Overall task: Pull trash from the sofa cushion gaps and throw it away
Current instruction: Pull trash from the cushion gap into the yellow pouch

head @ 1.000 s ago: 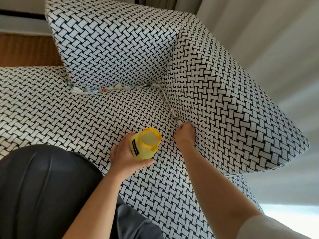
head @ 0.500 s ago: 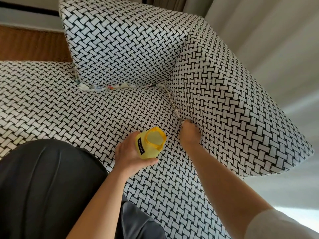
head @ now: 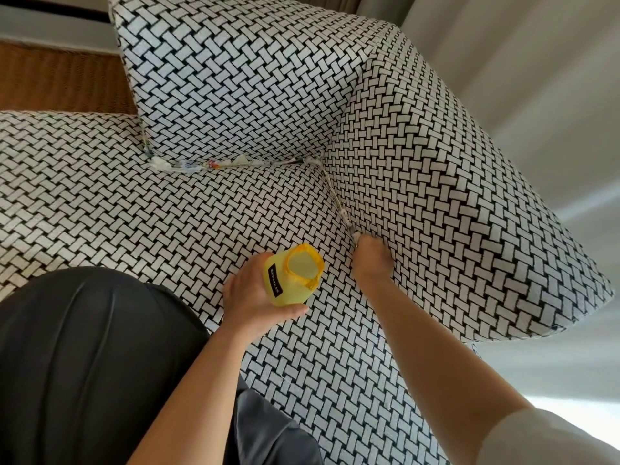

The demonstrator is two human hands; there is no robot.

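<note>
left hand (head: 251, 297): I see it held just above the seat (head: 100, 203), fingers and thumb wrapped round a yellow tub (head: 295, 275), thumb lying along its near side.
tub: tilted, open mouth facing up toward my camera, a dark label on its left face; the inside reads plain pale yellow.
right hand (head: 370, 260): reaching in from the lower right, knuckles toward me, fingers bunched tight and narrow at the seam where the side cushion (head: 453, 196) meets the seat. The tips close on a scrap (head: 356, 235).
scrap: 1 small white piece, at the near end of that seam, touching the fingertips and only partly out of the gap.
side-gap trash (head: 343, 214): more pale bits wedged further up the same seam, beyond the scrap.
back-gap trash (head: 188, 165): a line of crumpled wrappers, white with red and blue specks, stuck under the back cushion (head: 235, 78) along its lower edge, well apart from both hands.
sofa fabric: black-and-white basket weave on the seat and both cushions.
lap (head: 84, 364): dark trousers at lower left, beside the left forearm.
sleeve (head: 553, 437): white, at the right arm's upper end.
curtain (head: 520, 78): pale folds behind the side cushion.
panel (head: 60, 82): brown woven surface left of the back cushion.
</note>
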